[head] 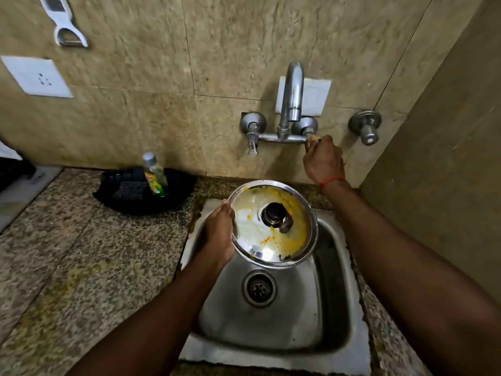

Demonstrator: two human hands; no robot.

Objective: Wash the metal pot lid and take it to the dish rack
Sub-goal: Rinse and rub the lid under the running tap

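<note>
Lid (273, 226) at frame centre over sink (336, 316), yellow residue unwashed | left hand (219, 232) fingers pinch its left rim; right hand (322, 161) fingers closed on tap handle (311, 138), upper right | step: water not running; judged next: turn handle, bring lid under spout (294, 90)

Head cam, one view, looks steeply down, close over sink (334, 316).

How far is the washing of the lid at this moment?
Done: the left hand holds the pot lid over the sink. In hand: the right hand grips the tap handle; no water is visible. Left: yellow residue, washing, the rack.
</note>
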